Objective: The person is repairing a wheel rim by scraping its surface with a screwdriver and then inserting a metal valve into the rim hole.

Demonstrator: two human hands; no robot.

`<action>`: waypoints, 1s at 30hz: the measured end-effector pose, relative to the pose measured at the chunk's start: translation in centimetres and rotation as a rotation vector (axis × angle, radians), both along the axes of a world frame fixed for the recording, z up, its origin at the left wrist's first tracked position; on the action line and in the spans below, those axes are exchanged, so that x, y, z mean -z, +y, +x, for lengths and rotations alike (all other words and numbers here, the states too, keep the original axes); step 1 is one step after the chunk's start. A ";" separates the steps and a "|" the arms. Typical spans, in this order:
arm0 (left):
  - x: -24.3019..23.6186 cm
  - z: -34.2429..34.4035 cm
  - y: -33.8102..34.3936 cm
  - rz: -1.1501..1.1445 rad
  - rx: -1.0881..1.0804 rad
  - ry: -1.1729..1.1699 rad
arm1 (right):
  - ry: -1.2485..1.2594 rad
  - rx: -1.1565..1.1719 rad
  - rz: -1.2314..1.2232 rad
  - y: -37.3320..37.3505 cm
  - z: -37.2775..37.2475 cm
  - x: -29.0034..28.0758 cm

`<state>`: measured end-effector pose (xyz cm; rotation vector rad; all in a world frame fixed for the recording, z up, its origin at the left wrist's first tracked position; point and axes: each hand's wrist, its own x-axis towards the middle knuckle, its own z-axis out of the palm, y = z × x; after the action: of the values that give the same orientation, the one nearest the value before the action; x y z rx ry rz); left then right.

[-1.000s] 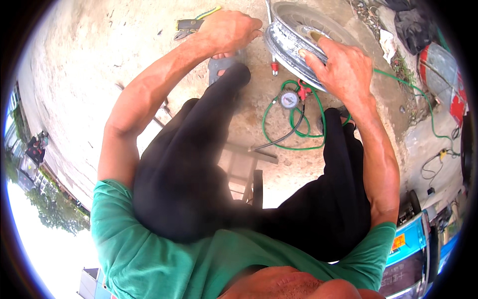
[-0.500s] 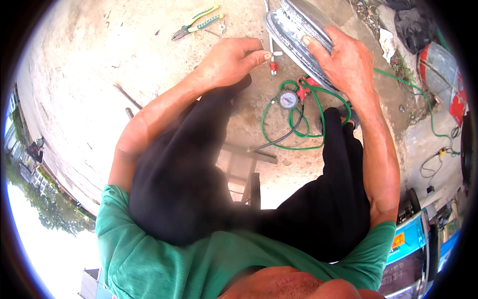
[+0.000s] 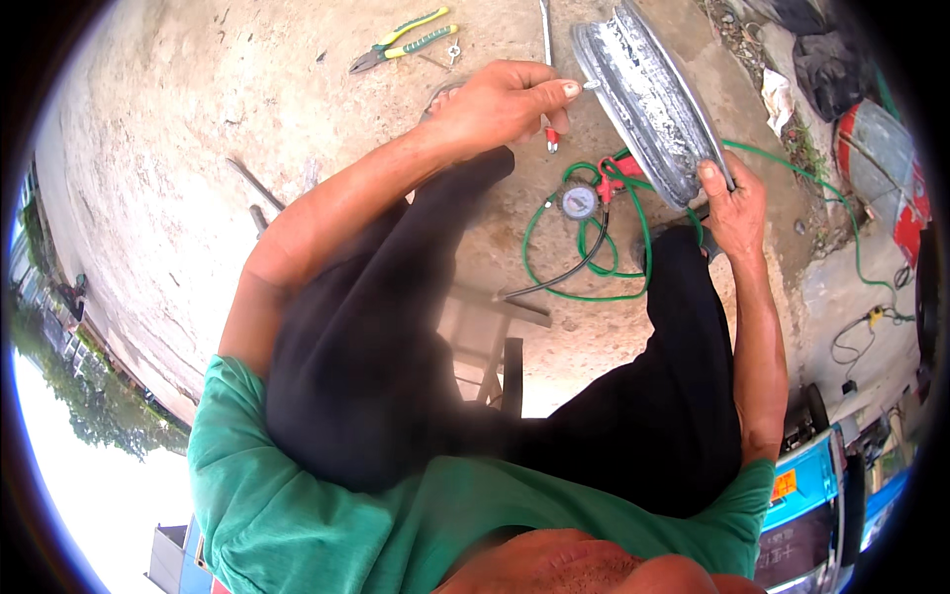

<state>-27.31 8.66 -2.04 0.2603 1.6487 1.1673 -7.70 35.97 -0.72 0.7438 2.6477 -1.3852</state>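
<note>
A grey metal wheel rim point(image 3: 638, 94), scuffed and tilted on its edge, is held up ahead of me on the right. My right hand point(image 3: 734, 213) grips its near end, thumb on the outside and the other fingers mostly hidden behind it. Between thumb and finger of my left hand point(image 3: 507, 104) is a small pale metal piece point(image 3: 591, 86). Its tip meets or nearly meets the rim's left edge; I cannot tell which. Below the left hand a red-handled tool point(image 3: 552, 139) with a long metal shaft lies on the ground.
Pliers point(image 3: 406, 42) with yellow-green handles lie at the far left of my hands, beside a small metal bit point(image 3: 454, 51). Nearer, a round gauge point(image 3: 579, 202) with a red inflator grip sits among loops of green hose point(image 3: 594, 294). A red-and-grey container point(image 3: 886, 163) stands at right.
My right hand has slid from the rim's upper side to its near end, and the rim has turned and shifted right. My left hand has carried the small piece rightward to the rim's edge.
</note>
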 end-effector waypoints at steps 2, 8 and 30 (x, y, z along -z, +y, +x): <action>0.2 0.0 0.0 0.037 0.000 -0.011 | -0.026 0.154 0.002 0.8 -0.8 0.4; 0.8 0.1 -0.4 -0.086 0.052 0.047 | -0.097 0.247 0.138 2.5 -8.8 -5.8; -1.3 -5.3 1.3 -0.343 0.611 0.843 | 0.051 -0.190 0.495 -2.8 -5.9 -3.1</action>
<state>-32.64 9.97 -0.74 1.0536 2.2122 0.2820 -13.60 33.13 2.41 0.4689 3.0408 -0.7159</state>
